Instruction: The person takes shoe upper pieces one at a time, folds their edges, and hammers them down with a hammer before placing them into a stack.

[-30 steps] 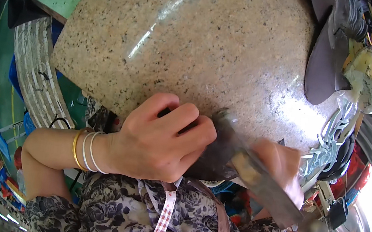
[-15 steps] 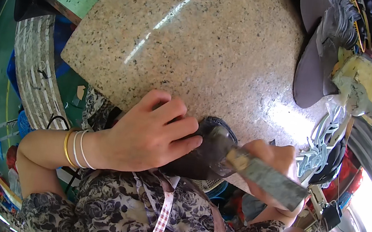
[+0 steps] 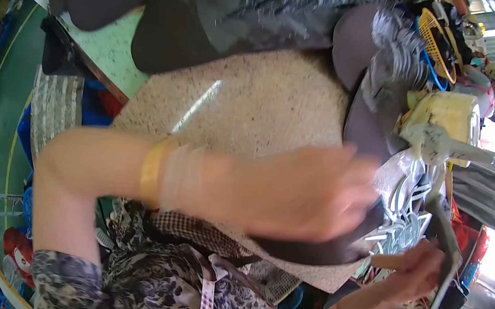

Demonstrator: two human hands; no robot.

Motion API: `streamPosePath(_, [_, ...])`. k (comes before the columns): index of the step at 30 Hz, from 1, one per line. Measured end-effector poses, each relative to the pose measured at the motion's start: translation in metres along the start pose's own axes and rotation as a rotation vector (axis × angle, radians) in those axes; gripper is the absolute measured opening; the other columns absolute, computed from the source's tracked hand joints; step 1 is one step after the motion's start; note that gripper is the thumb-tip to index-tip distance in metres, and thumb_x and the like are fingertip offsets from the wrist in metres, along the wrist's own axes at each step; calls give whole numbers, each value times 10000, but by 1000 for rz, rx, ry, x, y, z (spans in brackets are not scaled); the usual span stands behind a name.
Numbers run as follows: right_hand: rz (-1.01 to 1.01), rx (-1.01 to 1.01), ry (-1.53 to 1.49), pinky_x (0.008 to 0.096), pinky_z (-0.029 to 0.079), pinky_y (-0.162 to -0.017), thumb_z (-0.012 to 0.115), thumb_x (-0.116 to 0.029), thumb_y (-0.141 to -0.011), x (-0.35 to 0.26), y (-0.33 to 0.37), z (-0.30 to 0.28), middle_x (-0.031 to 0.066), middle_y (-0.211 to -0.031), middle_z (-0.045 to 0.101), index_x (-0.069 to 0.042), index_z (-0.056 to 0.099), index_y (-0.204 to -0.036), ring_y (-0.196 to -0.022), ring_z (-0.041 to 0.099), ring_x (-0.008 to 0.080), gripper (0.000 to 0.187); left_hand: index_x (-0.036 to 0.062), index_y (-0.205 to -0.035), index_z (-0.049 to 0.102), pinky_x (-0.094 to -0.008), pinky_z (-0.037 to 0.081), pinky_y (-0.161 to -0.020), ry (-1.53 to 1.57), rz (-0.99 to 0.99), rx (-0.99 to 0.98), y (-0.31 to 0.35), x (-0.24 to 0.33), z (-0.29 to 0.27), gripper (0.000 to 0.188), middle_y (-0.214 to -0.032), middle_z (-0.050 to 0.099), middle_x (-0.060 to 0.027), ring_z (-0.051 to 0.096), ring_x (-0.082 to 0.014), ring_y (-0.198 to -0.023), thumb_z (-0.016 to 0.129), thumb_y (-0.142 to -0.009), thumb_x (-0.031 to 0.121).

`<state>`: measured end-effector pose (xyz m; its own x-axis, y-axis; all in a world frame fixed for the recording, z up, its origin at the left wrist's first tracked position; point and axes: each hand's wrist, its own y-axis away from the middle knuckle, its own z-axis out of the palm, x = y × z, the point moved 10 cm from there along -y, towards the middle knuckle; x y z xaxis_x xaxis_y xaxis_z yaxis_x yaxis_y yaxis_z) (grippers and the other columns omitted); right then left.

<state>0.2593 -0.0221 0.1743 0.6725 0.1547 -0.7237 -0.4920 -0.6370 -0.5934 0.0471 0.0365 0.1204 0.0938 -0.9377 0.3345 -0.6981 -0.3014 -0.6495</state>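
Note:
Smeared by motion, my left hand (image 3: 317,192) reaches across the table from the left, yellow and white bangles at its wrist. It lies over a dark, curved flat piece (image 3: 322,250) at the table's near right; its fingers are too blurred to show whether they grip this piece. Off the table's right edge, my right hand (image 3: 418,269) is closed on a tool with a pale wooden part (image 3: 388,261) that sticks out toward the dark piece. The tool's other end is unclear beside a long grey strip (image 3: 449,262).
Overlapping dark sole-shaped pieces (image 3: 180,27) line the far side of the speckled stone table (image 3: 254,102); more (image 3: 367,51) stand at far right. Pale loops (image 3: 404,222) lie at the right edge, near a yellowish block-shaped container (image 3: 453,113). A yellow basket (image 3: 433,35) stands beyond.
My left hand has swept right across the near table. My right hand has drawn away right with the tool, off the dark piece. The view has tilted, showing more of the far stacks.

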Motion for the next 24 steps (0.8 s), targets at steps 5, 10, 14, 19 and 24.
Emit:
streamPosePath(5, [-131, -183, 42, 224, 338, -480, 514, -91, -913, 2, 0, 19, 33, -660, 503, 47, 546, -917, -542, 449, 91, 141, 103, -996, 678, -388, 397, -927, -101, -89, 265, -39, -106, -10, 232, -1057, 574, -89, 483, -247, -1063, 622, -838, 263])
streamPosePath(10, [-214, -731, 17, 264, 404, -535, 628, -36, -844, -32, 22, 144, 84, -770, 569, -10, 637, -902, -564, 517, 149, 64, 76, -983, 676, -334, 423, -884, -504, -308, 232, 42, -176, -111, 167, -979, 581, -53, 509, -236, -950, 633, -832, 133])
streamPosePath(14, [-491, -828, -150, 280, 402, -496, 610, -92, -883, -99, 26, 246, 100, -737, 553, -45, 614, -932, -540, 547, 209, 68, 38, -1123, 610, -342, 411, -898, -513, -544, 164, 108, -205, -152, 310, -1030, 546, -105, 493, -276, -991, 618, -854, 191])
streamPosePath(19, [-665, -682, -230, 331, 470, -523, 620, -161, -879, -115, 25, 319, 133, -744, 603, -36, 604, -903, -595, 610, 305, 128, 22, -1229, 497, -384, 409, -890, -513, -646, 115, 131, -219, -133, 527, -1088, 495, -132, 479, -322, -1036, 654, -825, 321])
streamPosePath(24, [-556, -732, -123, 354, 476, -538, 617, -192, -880, -109, 23, 334, 129, -782, 621, -43, 612, -895, -631, 615, 337, 151, 64, -1172, 436, -389, 427, -780, -526, -732, 121, 112, -171, -130, 704, -1047, 468, -119, 497, -303, -979, 787, -662, 400])
